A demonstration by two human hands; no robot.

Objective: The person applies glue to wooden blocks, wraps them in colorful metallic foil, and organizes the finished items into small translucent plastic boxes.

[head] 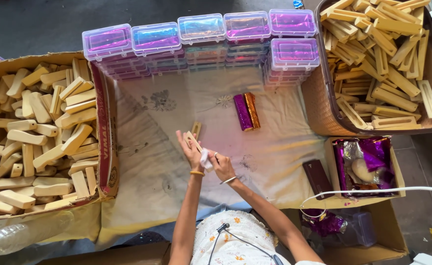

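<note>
A pale wooden block [193, 141] is clasped in the grip of the left hand [190, 152], held up over the middle of the stained cloth [147, 162]; a small white wad [205, 159] is pinched in the right hand [221, 164] and pressed against the block's lower end; the step in hand appears to be wiping the block; a second block [196, 128] lies on the cloth just beyond; a cardboard box [105, 132] of like blocks is set at the left edge, a brown basket [319, 98] of them at the right; clear cases [201, 29] are stacked along the far edge.
</note>
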